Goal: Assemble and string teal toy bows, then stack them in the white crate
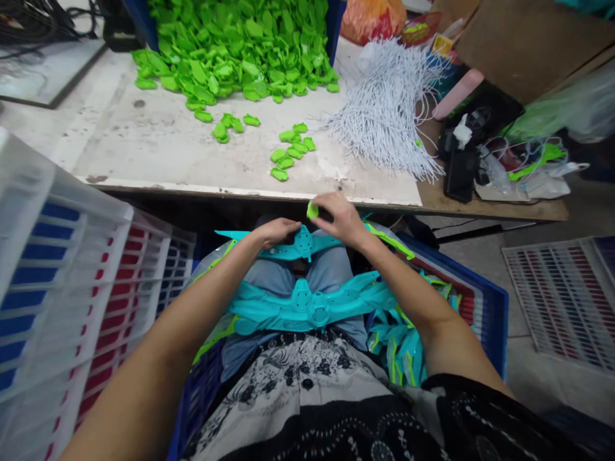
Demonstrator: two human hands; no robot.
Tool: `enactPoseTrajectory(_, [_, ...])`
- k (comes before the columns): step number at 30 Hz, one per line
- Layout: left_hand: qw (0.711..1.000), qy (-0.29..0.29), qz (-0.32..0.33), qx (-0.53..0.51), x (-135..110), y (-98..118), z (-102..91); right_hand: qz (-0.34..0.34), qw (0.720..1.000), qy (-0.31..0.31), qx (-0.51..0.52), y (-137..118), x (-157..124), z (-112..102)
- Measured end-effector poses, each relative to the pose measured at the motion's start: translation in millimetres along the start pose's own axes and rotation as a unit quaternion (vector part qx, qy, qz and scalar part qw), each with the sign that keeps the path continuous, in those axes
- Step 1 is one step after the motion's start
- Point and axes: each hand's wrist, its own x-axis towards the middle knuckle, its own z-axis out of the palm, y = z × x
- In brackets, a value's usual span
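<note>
My left hand [278, 232] is closed on a long turquoise plastic part [303, 242] with a round hub in its middle, held above my lap. Between the thumb and fingers of my right hand [340, 219] is a small bright green plastic piece [312, 210], a little above and right of that hub. More turquoise parts [307, 304] lie across my thighs, with similar hubs at their middle. Several loose green pieces [288, 150] rest on the worktable in front of me.
A blue bin heaped with green pieces [240, 51] spills onto the white worktable [158, 141]. White strings [384, 109] and a black phone [460, 174] lie at right. Plastic crates [110, 256] stand at left; a blue crate [494, 320] holds turquoise and green parts at right.
</note>
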Motion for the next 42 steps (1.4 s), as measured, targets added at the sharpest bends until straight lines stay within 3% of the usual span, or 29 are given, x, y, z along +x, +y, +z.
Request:
enactPoseTrajectory(2, [0.999,-0.005,-0.024,-0.02,0.7,1.3,1.0,-0.038,0.998,-0.043,0.032,-6.0,-25.6,14.0])
enactPoseTrajectory(5, [0.999,0.001,-0.035,-0.024,2.0,2.2,3.4,-0.04,0.996,-0.068,0.035,-9.4,-48.5,37.2])
enactPoseTrajectory(12, [0.999,-0.047,0.01,-0.002,0.2,0.5,3.9,-0.023,0.996,-0.067,0.054,-5.3,-47.2,50.4])
enactPoseTrajectory(15, [0.996,-0.048,0.053,0.054,0.0,-2.3,3.6,0.015,0.995,-0.047,0.086,-8.8,-51.4,54.7])
enactPoseTrajectory(19, [0.995,-0.004,0.055,0.089,1.9,-6.4,7.4,0.147,0.976,-0.009,0.163,-11.1,-51.5,62.2])
enactPoseTrajectory(22, [0.995,0.018,0.044,0.091,3.3,-7.2,10.6,0.234,0.952,-0.076,0.18,-7.7,-41.0,61.9])
enactPoseTrajectory(25, [0.991,0.026,0.056,0.115,4.9,-6.6,10.7,0.252,0.948,-0.126,0.152,-4.2,-31.5,60.5])
enactPoseTrajectory(28, [0.979,0.045,0.094,0.175,2.5,-7.1,11.5,0.217,0.959,-0.115,0.143,-3.7,-31.9,60.6])
enactPoseTrajectory(30, [0.952,0.107,0.142,0.251,-5.5,-10.6,16.2,0.183,0.969,-0.107,0.126,-4.9,-36.0,58.3])
enactPoseTrajectory(33, [0.86,0.192,0.234,0.411,-25.9,-23.7,30.9,0.131,0.984,-0.074,0.093,-8.3,-37.1,44.6])
enactPoseTrajectory(35, [0.793,0.181,0.278,0.511,-38.3,-34.9,42.0,0.104,0.992,-0.022,0.075,-11.4,-26.4,30.0])
enactPoseTrajectory(37, [0.743,0.155,0.28,0.588,-44.1,-42.3,49.9,0.08,0.995,0.043,0.039,-14.3,-2.9,17.2])
enactPoseTrajectory(40, [0.705,0.154,0.232,0.652,-40.9,-37.9,50.5,0.031,0.995,0.091,-0.029,-17.1,49.4,12.8])
enactPoseTrajectory(42, [0.713,0.139,0.208,0.655,-36.8,-25.0,44.1,0.005,0.996,0.067,-0.054,-18.2,83.0,18.5])
